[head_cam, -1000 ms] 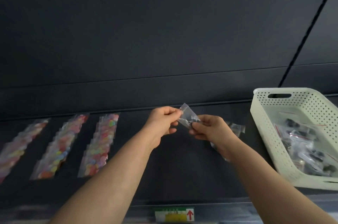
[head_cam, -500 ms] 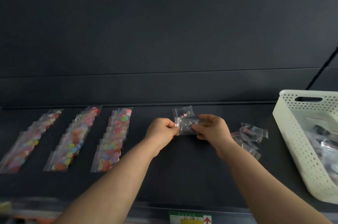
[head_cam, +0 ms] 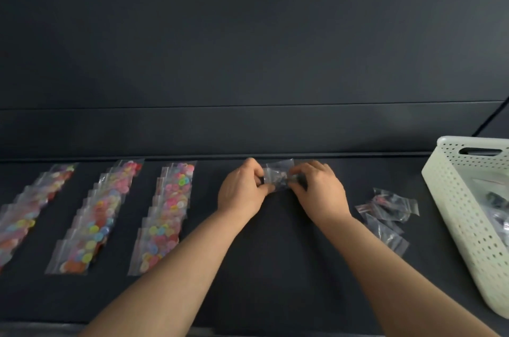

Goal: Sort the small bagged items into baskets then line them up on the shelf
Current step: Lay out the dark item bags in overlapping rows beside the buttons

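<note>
Dark shelf board [head_cam: 275, 267] runs across your view, with a plain dark wall panel [head_cam: 248, 33] behind it. Near the back edge, about the middle, you hold a small clear bag [head_cam: 276, 175] between both hands. Your left hand [head_cam: 241, 193] pinches its left end and your right hand [head_cam: 321, 193] pinches its right end, with the fingers of both curled. The bag is low over the shelf. Whether it touches the surface cannot be told, and its contents are blurred.

To your left, three rows of bags holding colourful pieces already lie lined up from back to front: the left row [head_cam: 30, 215], the middle row [head_cam: 96, 221] and the right row [head_cam: 165, 218]. Each row overlaps like shingles. This part looks done.

The bag you hold seems to be starting a fourth row. Just right of your right hand lies a loose pile of clear bags [head_cam: 385, 212], not yet lined up. Further right stands a white perforated basket [head_cam: 468, 212], tilted, with more bags visible inside. By this reading, a good share of the work remains.

For room, bare shelf runs from your hands toward you down to the front edge, enough for a new row. The right row is near your left forearm and the loose pile is close by your right wrist, so keep your elbows in. The raised back edge stops anything sliding further away.
</note>
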`<state>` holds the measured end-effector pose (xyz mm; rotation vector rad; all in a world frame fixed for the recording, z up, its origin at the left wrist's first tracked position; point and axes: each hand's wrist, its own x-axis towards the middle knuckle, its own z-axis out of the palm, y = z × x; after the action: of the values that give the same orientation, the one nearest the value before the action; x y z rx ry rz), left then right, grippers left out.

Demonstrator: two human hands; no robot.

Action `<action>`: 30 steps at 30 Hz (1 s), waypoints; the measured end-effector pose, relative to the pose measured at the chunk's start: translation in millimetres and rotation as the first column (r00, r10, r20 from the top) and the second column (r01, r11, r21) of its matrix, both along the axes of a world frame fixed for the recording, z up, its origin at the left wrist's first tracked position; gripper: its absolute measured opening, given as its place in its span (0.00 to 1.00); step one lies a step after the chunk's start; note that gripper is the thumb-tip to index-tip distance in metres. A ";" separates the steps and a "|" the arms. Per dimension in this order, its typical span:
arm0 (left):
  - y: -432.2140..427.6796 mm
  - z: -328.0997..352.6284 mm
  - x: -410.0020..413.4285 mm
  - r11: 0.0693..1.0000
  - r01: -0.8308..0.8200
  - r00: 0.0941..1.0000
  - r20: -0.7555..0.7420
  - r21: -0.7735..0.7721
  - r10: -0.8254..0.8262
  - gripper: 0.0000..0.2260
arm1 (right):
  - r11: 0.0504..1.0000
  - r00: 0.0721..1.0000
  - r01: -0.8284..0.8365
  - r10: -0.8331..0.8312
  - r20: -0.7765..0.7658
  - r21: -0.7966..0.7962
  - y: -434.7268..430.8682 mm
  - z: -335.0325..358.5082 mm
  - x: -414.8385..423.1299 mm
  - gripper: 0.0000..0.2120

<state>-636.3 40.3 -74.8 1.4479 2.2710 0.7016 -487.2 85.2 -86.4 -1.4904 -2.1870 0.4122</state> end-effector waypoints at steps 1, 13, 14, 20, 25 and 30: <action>-0.6 0.2 0.5 0.999 0.051 0.998 -0.025 0.001 -0.051 0.11 | 1.000 0.999 -0.025 0.026 0.037 -0.013 -0.5 -1.6 0.4 0.10; 0.2 16.3 9.0 0.997 0.076 0.995 -0.063 -0.014 -0.077 0.08 | 0.999 0.988 -0.010 0.005 0.155 0.035 -8.5 14.1 20.3 0.15; 0.4 18.1 15.2 0.995 0.097 0.994 -0.047 -0.018 -0.098 0.08 | 0.998 0.985 0.003 -0.014 0.169 0.062 -11.5 15.0 29.1 0.13; 7.4 25.8 83.1 0.964 0.259 0.966 0.037 -0.056 -0.257 0.05 | 0.973 0.965 0.174 -0.199 0.169 0.150 -36.5 16.8 98.5 0.13; 24.9 24.5 133.1 0.926 0.375 0.926 -0.031 -0.038 -0.376 0.10 | 0.959 0.942 0.236 -0.266 0.205 0.159 -51.5 9.2 132.7 0.14; 49.2 20.8 168.2 0.834 0.539 0.828 -0.107 -0.117 -0.551 0.14 | 0.970 0.943 0.148 -0.198 0.269 0.194 -54.7 2.7 144.4 0.10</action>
<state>-468.0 89.4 -54.0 2.0260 1.7911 0.3289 -342.8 30.4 -83.7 -1.7153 -2.2122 -0.0555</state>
